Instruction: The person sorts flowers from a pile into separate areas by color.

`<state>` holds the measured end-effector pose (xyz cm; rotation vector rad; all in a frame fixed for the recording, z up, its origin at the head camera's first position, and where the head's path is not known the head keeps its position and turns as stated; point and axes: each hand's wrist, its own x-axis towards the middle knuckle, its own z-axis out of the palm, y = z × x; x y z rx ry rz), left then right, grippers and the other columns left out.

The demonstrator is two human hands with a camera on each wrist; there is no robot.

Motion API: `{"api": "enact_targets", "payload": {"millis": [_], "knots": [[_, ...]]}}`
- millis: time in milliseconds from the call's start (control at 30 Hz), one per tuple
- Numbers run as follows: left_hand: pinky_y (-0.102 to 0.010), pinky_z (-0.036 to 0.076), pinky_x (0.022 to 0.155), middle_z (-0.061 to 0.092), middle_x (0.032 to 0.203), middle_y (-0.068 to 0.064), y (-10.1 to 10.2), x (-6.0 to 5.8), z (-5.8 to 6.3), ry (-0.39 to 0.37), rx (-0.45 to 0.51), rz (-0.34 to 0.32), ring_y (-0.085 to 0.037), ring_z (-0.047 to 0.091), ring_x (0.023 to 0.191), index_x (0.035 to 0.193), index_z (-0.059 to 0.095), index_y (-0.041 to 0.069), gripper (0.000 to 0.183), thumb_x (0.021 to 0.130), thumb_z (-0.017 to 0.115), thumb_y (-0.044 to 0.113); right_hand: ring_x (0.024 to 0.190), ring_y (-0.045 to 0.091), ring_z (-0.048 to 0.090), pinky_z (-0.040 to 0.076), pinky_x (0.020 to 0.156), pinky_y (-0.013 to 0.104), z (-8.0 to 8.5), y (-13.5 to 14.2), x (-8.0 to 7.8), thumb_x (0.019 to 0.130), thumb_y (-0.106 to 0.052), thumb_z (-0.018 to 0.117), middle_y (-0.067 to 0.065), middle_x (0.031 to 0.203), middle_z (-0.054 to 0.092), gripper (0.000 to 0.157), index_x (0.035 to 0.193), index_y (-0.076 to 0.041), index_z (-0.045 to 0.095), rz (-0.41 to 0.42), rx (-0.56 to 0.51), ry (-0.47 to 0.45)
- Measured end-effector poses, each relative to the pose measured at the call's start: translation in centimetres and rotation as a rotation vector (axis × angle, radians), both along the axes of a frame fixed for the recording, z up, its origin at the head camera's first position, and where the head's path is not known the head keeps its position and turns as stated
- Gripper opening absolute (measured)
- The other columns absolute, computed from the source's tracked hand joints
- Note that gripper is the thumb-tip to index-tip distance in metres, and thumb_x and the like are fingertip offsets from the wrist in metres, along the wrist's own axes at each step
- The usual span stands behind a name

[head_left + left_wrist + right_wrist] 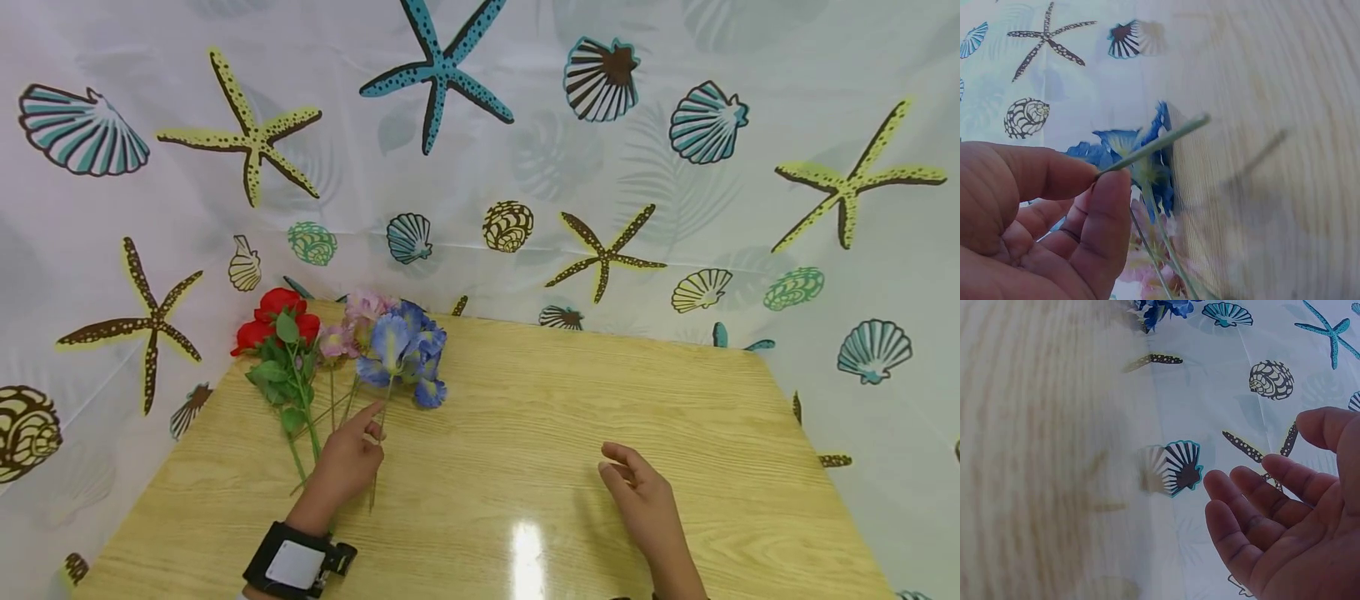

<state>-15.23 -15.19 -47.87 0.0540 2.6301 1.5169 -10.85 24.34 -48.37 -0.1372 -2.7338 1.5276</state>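
My left hand [351,458] pinches the thin green stem [1160,145] of a blue iris [392,342] between thumb and index finger. The stem's lower end points toward me, above the table. Behind it lie more blue iris blooms [430,367], beside pink flowers [367,310]. To the left are red roses [272,321] with green leaves, their stems running toward my left forearm. My right hand [641,496] hovers over the right part of the table, fingers loosely bent, holding nothing. In the right wrist view the palm and fingers [1257,525] are apart from everything.
The flowers lie on a light wood table [510,417] at its back left. A white cloth [487,167] printed with starfish and shells hangs behind and along the sides. A bright reflection shows near the front of the table.
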Motion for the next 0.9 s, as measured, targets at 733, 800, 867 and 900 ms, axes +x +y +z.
{"api": "enact_targets", "payload": {"millis": [733, 800, 867, 900], "knots": [[-0.038, 0.044, 0.075, 0.049, 0.111, -0.014, 5.9, 0.8, 0.4, -0.182, 0.634, -0.069, -0.022, 0.048, 0.088, 0.145, 0.039, -0.001, 0.049, 0.097, 0.047, -0.008, 0.119, 0.025, 0.058, 0.046, 0.098, 0.052, 0.6, -3.1, -1.1, 0.101, -0.027, 0.060, 0.009, 0.137, 0.057, 0.039, 0.135, -0.007, 0.058, 0.045, -0.151, 0.028], [-0.038, 0.043, 0.075, 0.048, 0.109, -0.012, 6.4, 0.9, 0.2, -0.191, 0.651, -0.083, -0.022, 0.049, 0.091, 0.142, 0.040, -0.002, 0.046, 0.097, 0.048, -0.007, 0.119, 0.024, 0.057, 0.047, 0.098, 0.050, 0.7, -3.6, -1.1, 0.101, -0.026, 0.061, 0.009, 0.137, 0.057, 0.038, 0.134, -0.009, 0.058, 0.051, -0.168, 0.020], [-0.038, 0.043, 0.074, 0.048, 0.108, -0.011, 7.1, 1.1, 0.1, -0.201, 0.675, -0.106, -0.022, 0.049, 0.091, 0.141, 0.040, -0.002, 0.044, 0.098, 0.048, -0.006, 0.118, 0.023, 0.057, 0.048, 0.096, 0.049, 0.9, -4.1, -1.2, 0.101, -0.026, 0.061, 0.009, 0.137, 0.057, 0.037, 0.133, -0.010, 0.059, 0.059, -0.177, 0.026], [-0.038, 0.043, 0.073, 0.047, 0.108, -0.010, 7.4, 1.2, 0.1, -0.209, 0.689, -0.122, -0.022, 0.048, 0.090, 0.141, 0.039, -0.001, 0.045, 0.098, 0.049, -0.005, 0.117, 0.023, 0.057, 0.048, 0.096, 0.049, 0.9, -4.3, -1.2, 0.100, -0.026, 0.062, 0.009, 0.136, 0.057, 0.036, 0.133, -0.010, 0.059, 0.064, -0.185, 0.032]]}}
